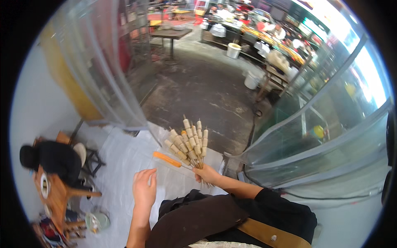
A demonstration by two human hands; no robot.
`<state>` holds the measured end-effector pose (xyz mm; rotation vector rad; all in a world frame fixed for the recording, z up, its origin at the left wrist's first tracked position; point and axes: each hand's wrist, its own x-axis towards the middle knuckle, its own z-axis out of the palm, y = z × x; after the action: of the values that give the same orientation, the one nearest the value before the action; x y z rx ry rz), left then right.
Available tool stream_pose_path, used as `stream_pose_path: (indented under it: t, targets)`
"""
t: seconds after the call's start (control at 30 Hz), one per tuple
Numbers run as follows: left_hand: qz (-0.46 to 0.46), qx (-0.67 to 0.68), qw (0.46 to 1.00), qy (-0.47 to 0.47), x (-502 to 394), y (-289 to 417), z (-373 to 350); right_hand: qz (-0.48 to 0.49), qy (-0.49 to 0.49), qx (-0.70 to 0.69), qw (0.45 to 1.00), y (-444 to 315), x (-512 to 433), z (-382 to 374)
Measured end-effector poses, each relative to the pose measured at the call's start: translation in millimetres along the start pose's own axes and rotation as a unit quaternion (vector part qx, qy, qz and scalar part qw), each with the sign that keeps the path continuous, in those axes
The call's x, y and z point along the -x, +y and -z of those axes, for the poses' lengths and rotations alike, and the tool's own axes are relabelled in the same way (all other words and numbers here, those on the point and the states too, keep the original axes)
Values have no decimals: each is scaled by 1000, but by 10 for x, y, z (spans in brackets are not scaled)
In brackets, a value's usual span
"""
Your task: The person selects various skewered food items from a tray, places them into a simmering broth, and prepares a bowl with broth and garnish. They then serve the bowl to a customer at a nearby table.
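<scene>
A bunch of bamboo skewers threaded with pale, roll-shaped food pieces fans out in front of me. My right hand is closed around the lower sticks, whose ends stick out below the fist. An orange sausage-like piece on a stick points left from the same hand, apart from the pale ones. To the left, my left hand is raised with its thumb away from the fingers, holding nothing. A dark brown apron covers my front.
Clear plastic strip curtains hang left and right of a doorway with dark floor. A person in black sits at a wooden table, a bin nearby. Beyond stand a food counter, a white bucket and people.
</scene>
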<state>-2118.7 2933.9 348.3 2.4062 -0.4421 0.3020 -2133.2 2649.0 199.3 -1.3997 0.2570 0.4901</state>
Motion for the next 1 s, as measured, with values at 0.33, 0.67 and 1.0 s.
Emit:
stream_pose_path:
  t: [0.33, 0.67, 1.0]
  targets:
    - [86, 176, 977, -88, -1904, -446, -1493, 84, 258, -162, 949, -495, -832, 2090]
    - [-41, 255, 934, -248, -5158, 692, -3533, 93, 385, -207, 895, -1250, -1704, 3938]
    - [-19, 170, 961, -216, -7267, 1081, -5496, 124, 377, -189, 898, -2392, -2934, 6611]
